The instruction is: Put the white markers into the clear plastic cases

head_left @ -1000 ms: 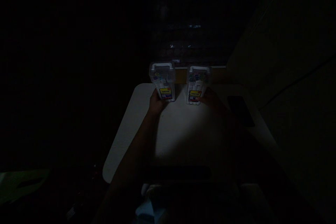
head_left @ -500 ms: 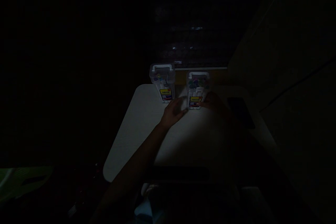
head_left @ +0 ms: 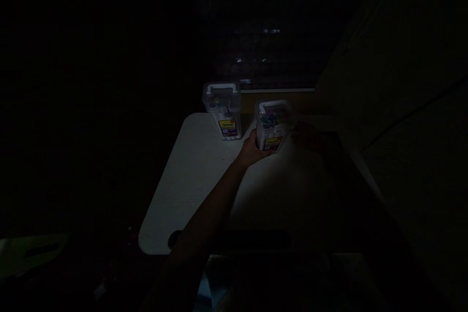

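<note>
In the dim head view, my left hand (head_left: 253, 150) is wrapped round the lower left side of a clear plastic marker box (head_left: 274, 129), its thumb across the front by the yellow label. This box has a white handle and several coloured marker caps under its lid, and it is slightly turned and tilted. My right hand (head_left: 307, 135) is a dark shape at the box's right side; its fingers are lost in shadow. A second clear marker box (head_left: 229, 124), also with a white handle and yellow label, stands upright to the left, apart from my hand.
Both boxes are at the far part of a pale table (head_left: 183, 175) with rounded corners. A dark slot (head_left: 256, 239) runs along its near edge. On the right, a dark cable (head_left: 402, 119) slants across the wall. Something green (head_left: 32, 253) shows at lower left.
My left hand has moved right and closed on the right-hand marker box, which is now turned and tilted. My right hand has shifted right, its thumb off the box's front.
</note>
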`<state>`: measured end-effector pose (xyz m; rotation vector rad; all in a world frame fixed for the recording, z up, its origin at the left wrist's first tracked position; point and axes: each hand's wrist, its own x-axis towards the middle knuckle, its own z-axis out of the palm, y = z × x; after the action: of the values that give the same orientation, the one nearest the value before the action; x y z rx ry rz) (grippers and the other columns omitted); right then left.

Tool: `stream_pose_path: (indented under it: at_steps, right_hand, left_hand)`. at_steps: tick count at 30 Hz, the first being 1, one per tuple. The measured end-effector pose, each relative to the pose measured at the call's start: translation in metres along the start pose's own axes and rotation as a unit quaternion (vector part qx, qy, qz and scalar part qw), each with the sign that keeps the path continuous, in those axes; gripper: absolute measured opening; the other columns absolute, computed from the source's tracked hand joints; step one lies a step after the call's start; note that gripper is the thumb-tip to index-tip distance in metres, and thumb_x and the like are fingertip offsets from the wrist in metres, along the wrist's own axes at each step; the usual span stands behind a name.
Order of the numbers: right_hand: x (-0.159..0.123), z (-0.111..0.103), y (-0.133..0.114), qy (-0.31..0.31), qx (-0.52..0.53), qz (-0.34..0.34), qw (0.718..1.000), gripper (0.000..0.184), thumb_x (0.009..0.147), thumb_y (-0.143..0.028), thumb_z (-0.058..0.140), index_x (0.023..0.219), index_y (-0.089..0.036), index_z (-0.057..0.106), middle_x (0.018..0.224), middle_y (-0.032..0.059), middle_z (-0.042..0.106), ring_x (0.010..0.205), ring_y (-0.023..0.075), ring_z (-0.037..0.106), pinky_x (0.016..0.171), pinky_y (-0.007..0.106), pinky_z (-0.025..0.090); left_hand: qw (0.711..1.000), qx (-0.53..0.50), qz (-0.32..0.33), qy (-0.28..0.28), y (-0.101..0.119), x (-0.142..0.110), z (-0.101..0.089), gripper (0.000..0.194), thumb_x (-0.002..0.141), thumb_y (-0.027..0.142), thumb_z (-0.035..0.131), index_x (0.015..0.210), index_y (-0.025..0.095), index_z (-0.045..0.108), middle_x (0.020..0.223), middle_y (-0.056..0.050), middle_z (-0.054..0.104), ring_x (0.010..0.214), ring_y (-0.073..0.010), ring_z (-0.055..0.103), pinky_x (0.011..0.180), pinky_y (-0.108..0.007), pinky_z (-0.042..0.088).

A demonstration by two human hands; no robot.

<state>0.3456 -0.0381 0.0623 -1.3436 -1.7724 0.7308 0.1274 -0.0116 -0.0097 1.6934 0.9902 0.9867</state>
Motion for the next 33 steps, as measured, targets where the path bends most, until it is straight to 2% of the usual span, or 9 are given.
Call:
stream_pose_path:
  at_steps: [2,5,7,11,14,19,24,30,33]
  right_hand:
    - [0.002,-0.020,-0.004,0.026,0.013,0.003,1.000,0.033,0.081,-0.027,0.063,0.113,-0.019,0.066,0.121,0.0144,0.067,0.110,0.0243,0.065,0.090,0.038,0.055]
    - [-0.002,-0.039,-0.030,0.080,0.047,-0.034,0.995,0.043,0.092,-0.040,0.050,0.132,-0.024,0.053,0.136,0.0094,0.058,0.122,0.0228,0.059,0.097,0.042,0.052]
    - [-0.006,-0.039,-0.056,0.102,0.027,-0.089,0.990,0.050,0.088,-0.045,0.057,0.134,-0.027,0.052,0.144,0.0080,0.052,0.130,0.0248,0.052,0.104,0.045,0.048]
    - [-0.004,-0.019,-0.092,0.042,-0.071,-0.161,0.983,0.073,0.069,-0.049,0.078,0.134,-0.031,0.053,0.150,0.0033,0.044,0.141,0.0306,0.037,0.116,0.051,0.034]
    - [0.004,-0.006,-0.091,0.005,-0.096,-0.174,0.980,0.079,0.057,-0.048,0.085,0.129,-0.030,0.057,0.148,0.0042,0.045,0.141,0.0339,0.036,0.118,0.053,0.030]
    - [0.014,-0.003,-0.073,-0.012,-0.098,-0.181,0.978,0.068,0.064,-0.047,0.081,0.126,-0.029,0.059,0.142,0.0068,0.049,0.134,0.0319,0.044,0.113,0.053,0.038]
    - [0.012,-0.004,-0.075,-0.009,-0.092,-0.156,0.983,0.064,0.063,-0.046,0.082,0.123,-0.033,0.062,0.140,0.0033,0.051,0.135,0.0309,0.044,0.113,0.048,0.040]
    - [0.000,0.004,-0.077,0.020,-0.117,-0.196,0.974,0.047,0.079,-0.048,0.068,0.123,-0.032,0.064,0.145,0.0013,0.048,0.141,0.0288,0.038,0.118,0.051,0.031]
    - [-0.005,0.010,-0.077,0.056,-0.107,-0.199,0.973,0.039,0.088,-0.052,0.055,0.121,-0.033,0.065,0.143,0.0005,0.051,0.140,0.0250,0.039,0.118,0.049,0.032]
  left_hand:
    - [1.000,0.007,-0.005,0.005,0.001,-0.001,-0.001,0.084,0.050,0.042,0.088,0.118,0.016,0.046,0.116,-0.013,0.063,0.109,-0.0305,0.062,0.091,-0.044,0.052]
    - [0.999,0.025,-0.007,0.020,0.000,-0.002,-0.002,0.083,0.049,0.042,0.088,0.117,0.015,0.048,0.112,-0.013,0.063,0.105,-0.0307,0.063,0.089,-0.045,0.052]
    - [0.999,0.027,-0.003,0.026,0.000,-0.003,-0.002,0.084,0.048,0.042,0.089,0.116,0.015,0.048,0.111,-0.013,0.063,0.105,-0.0310,0.063,0.089,-0.045,0.052]
    - [1.000,0.012,0.013,0.023,-0.001,-0.003,-0.002,0.084,0.049,0.043,0.088,0.118,0.016,0.048,0.112,-0.011,0.064,0.105,-0.0296,0.063,0.089,-0.044,0.052]
    - [0.999,0.001,0.030,0.015,-0.003,-0.004,-0.003,0.084,0.050,0.044,0.088,0.119,0.017,0.048,0.112,-0.011,0.064,0.103,-0.0283,0.064,0.088,-0.042,0.053]
    - [1.000,-0.006,0.021,-0.006,-0.007,-0.003,-0.003,0.084,0.050,0.048,0.087,0.119,0.017,0.049,0.111,-0.012,0.065,0.102,-0.0288,0.065,0.085,-0.042,0.054]
    - [1.000,-0.018,0.015,-0.007,-0.004,-0.005,-0.004,0.084,0.049,0.046,0.088,0.118,0.016,0.049,0.111,-0.012,0.065,0.103,-0.0289,0.065,0.087,-0.043,0.054]
    - [1.000,-0.026,0.013,-0.007,-0.007,-0.005,-0.004,0.085,0.050,0.042,0.089,0.119,0.017,0.049,0.112,-0.011,0.066,0.102,-0.0281,0.066,0.087,-0.043,0.055]
    - [0.999,-0.041,0.015,-0.015,-0.010,-0.004,-0.003,0.085,0.049,0.042,0.090,0.119,0.017,0.049,0.111,-0.011,0.066,0.104,-0.0292,0.066,0.089,-0.044,0.055]
